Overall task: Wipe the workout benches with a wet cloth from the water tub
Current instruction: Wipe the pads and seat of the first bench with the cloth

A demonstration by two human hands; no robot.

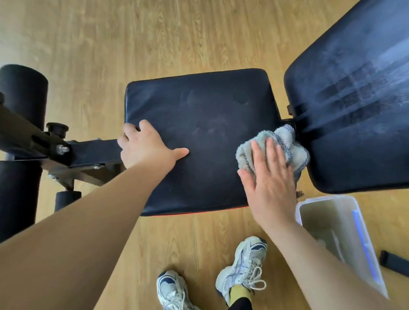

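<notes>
My right hand (270,177) presses flat on the cloth (281,140) at the right edge of the seat pad (201,115); unwiped surface stretches left toward my left hand (147,148), which grips its left edge.

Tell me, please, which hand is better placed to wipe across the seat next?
Right. The right hand presses the cloth flat on the seat near its right edge; the left hand holds no cloth and grips the seat's left edge.

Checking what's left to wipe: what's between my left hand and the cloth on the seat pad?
Only bare seat pad, black with faint smudges, lies between the left hand and the cloth under the right hand, seen in the head view.
</notes>
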